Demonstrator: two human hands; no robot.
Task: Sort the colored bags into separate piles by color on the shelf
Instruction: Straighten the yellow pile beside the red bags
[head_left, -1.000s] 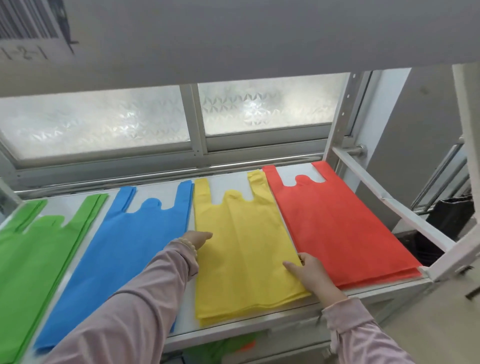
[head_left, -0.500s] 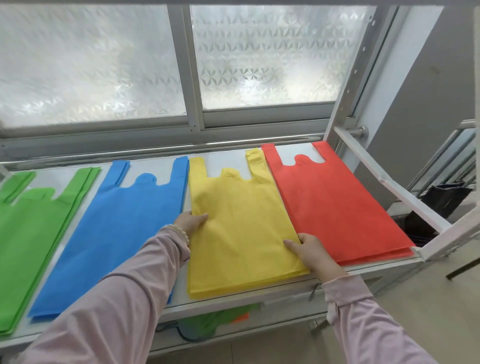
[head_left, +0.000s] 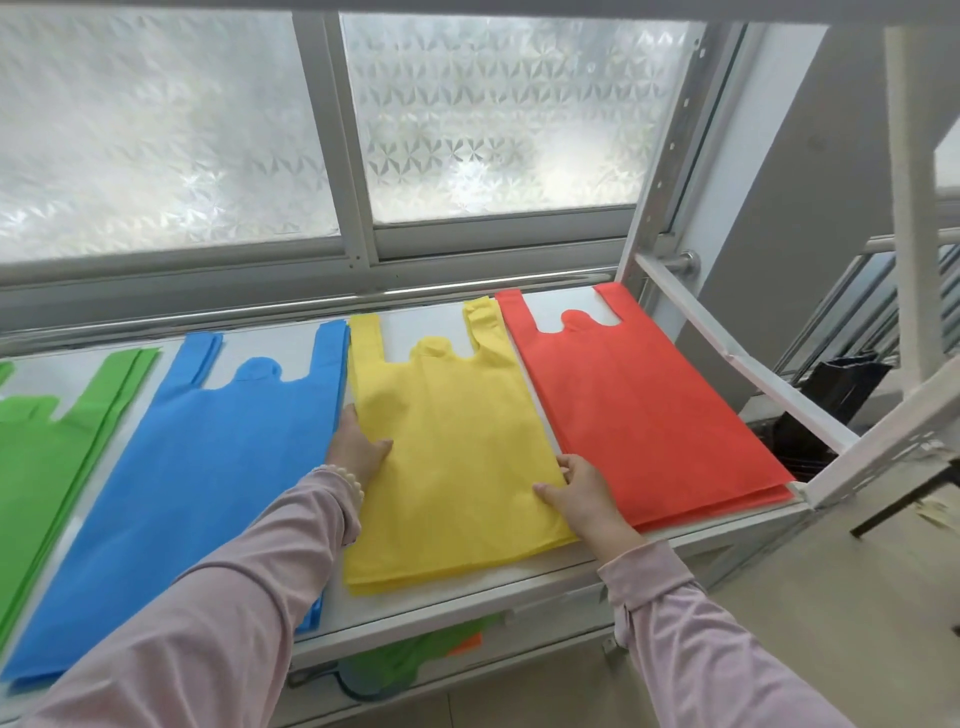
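Left hand (head_left: 358, 451): flat and open at the left edge of the yellow pile, fingers together, thumb lying on top of the fabric; it presses, grips nothing.
Right hand (head_left: 584, 496): at the pile's right edge, low centre of the frame; thumb on top, fingers curled loosely along the edge. Whether they pinch the edge I cannot tell.
Yellow bags (head_left: 447, 457): stacked flat between both hands, handles toward the window.
Red bags (head_left: 634, 400): pile just right of the yellow, edges nearly touching.
Blue bags (head_left: 208, 457): pile just left of the yellow, partly under the left sleeve.
Green bags (head_left: 47, 447): pile at the far left, cut by the frame.
Shelf (head_left: 467, 587): white, carrying all four piles side by side.
Window (head_left: 467, 114): frosted panes behind, upper frame.
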